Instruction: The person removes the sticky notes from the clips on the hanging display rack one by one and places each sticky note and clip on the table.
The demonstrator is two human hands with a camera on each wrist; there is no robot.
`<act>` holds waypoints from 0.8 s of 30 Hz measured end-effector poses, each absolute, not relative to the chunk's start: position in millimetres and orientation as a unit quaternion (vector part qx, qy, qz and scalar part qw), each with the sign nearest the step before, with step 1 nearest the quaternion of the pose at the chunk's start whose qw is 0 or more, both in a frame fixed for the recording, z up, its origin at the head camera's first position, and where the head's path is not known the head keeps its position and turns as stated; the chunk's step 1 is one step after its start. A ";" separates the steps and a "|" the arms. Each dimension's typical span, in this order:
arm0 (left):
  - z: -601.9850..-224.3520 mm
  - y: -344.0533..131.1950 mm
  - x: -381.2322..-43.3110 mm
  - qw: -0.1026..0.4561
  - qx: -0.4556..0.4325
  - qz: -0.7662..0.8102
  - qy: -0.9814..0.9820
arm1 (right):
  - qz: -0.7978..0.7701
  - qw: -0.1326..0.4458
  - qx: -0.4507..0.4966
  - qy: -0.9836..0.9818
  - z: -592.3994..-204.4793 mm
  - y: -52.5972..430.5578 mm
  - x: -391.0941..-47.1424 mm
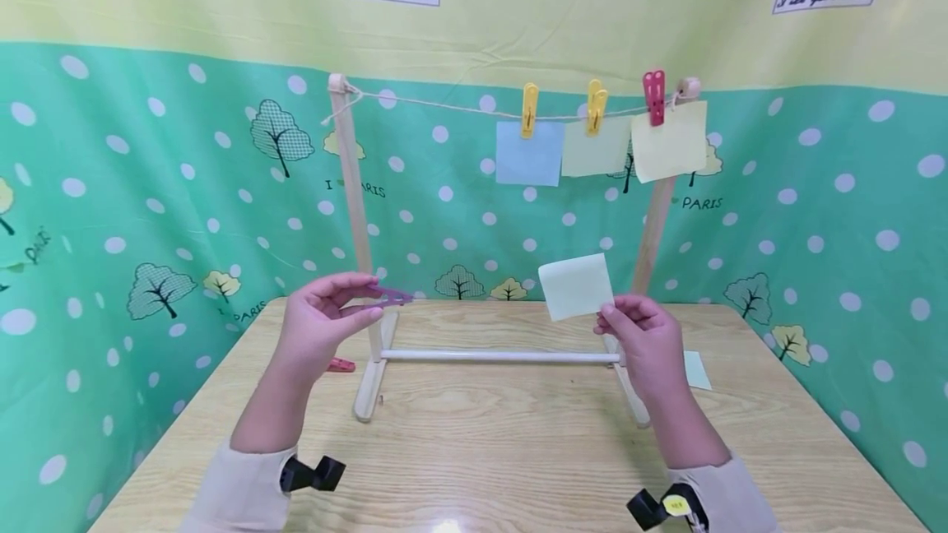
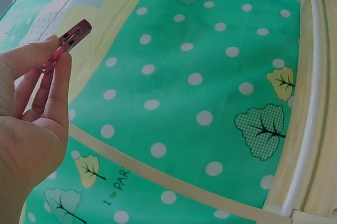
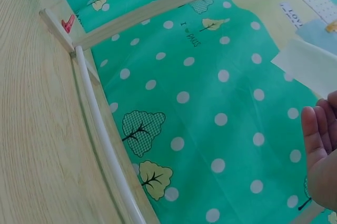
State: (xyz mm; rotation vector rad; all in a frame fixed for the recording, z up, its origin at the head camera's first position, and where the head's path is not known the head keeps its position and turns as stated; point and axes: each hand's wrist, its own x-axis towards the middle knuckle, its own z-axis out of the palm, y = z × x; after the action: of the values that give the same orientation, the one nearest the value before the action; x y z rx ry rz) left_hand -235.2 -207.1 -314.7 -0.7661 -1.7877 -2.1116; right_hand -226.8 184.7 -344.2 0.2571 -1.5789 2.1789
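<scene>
My left hand (image 1: 314,319) pinches a purple-pink clothespin (image 1: 394,298) by its handle ends, near the stand's left post. In the left wrist view the clothespin (image 2: 76,34) looks dark red between thumb and fingers. A pale green paper note (image 1: 573,288) is held at its lower right corner by my right hand (image 1: 652,344), in front of the right post. Above, a string (image 1: 444,108) carries a blue note (image 1: 529,156), a pale green note (image 1: 595,151) and a cream note (image 1: 672,142). Yellow clothespins (image 1: 529,111) and a red clothespin (image 1: 655,97) grip them.
The wooden stand has a left post (image 1: 351,179), a right post (image 1: 655,229) and a white crossbar (image 1: 496,356) low between them. On the wooden table (image 1: 459,451) lie a red clothespin (image 1: 341,365) at left and another pale note (image 1: 696,370) at right. A patterned curtain (image 1: 444,245) hangs behind.
</scene>
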 end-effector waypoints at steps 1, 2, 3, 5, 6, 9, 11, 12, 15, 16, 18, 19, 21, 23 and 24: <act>-315.8 -208.3 -234.5 0.136 -0.266 -0.729 -0.616 | 0.788 0.218 0.091 -0.568 -345.0 185.9 -226.4; -317.1 -209.3 -233.9 0.137 -0.266 -0.729 -0.616 | 0.789 0.219 0.088 -0.567 -346.2 187.3 -226.0; -318.4 -210.2 -233.5 0.136 -0.266 -0.730 -0.614 | 0.789 0.220 0.085 -0.567 -347.4 188.5 -225.6; -321.1 -211.6 -232.4 0.139 -0.261 -0.731 -0.615 | 0.791 0.220 0.078 -0.566 -350.3 191.4 -224.9; -322.5 -212.2 -231.7 0.141 -0.257 -0.730 -0.617 | 0.790 0.220 0.075 -0.567 -351.8 192.7 -224.4; -326.8 -214.1 -229.8 0.150 -0.236 -0.729 -0.624 | 0.790 0.220 0.071 -0.568 -355.5 196.6 -223.0; -330.0 -216.1 -228.4 0.156 -0.224 -0.729 -0.627 | 0.792 0.219 0.067 -0.566 -357.8 199.0 -221.9; -331.4 -217.3 -227.9 0.158 -0.221 -0.730 -0.627 | 0.794 0.218 0.066 -0.563 -358.7 200.2 -221.3; -335.3 -221.0 -226.3 0.163 -0.214 -0.735 -0.623 | 0.804 0.215 0.058 -0.551 -361.6 204.0 -219.6; -336.5 -222.3 -226.0 0.163 -0.211 -0.737 -0.622 | 0.807 0.215 0.054 -0.548 -362.5 205.3 -218.9; -338.5 -224.4 -225.2 0.168 -0.200 -0.739 -0.621 | 0.810 0.215 0.048 -0.543 -364.2 208.2 -217.7; -339.5 -225.5 -224.8 0.169 -0.197 -0.739 -0.622 | 0.811 0.215 0.045 -0.543 -365.0 209.7 -217.2; -341.6 -227.6 -223.8 0.168 -0.190 -0.739 -0.624 | 0.811 0.215 0.039 -0.543 -366.4 212.7 -216.0; -343.8 -229.5 -222.8 0.166 -0.186 -0.741 -0.624 | 0.813 0.214 0.039 -0.541 -367.7 215.6 -214.7; -344.9 -230.5 -222.4 0.165 -0.186 -0.740 -0.625 | 0.815 0.214 0.039 -0.538 -368.3 217.0 -214.1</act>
State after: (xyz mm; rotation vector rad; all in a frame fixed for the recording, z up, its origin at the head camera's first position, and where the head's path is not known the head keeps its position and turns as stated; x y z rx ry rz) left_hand -222.4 -230.5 -344.9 -0.5291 -1.7793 -2.1092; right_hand -214.1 217.0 -368.3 0.1092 -1.4926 2.2604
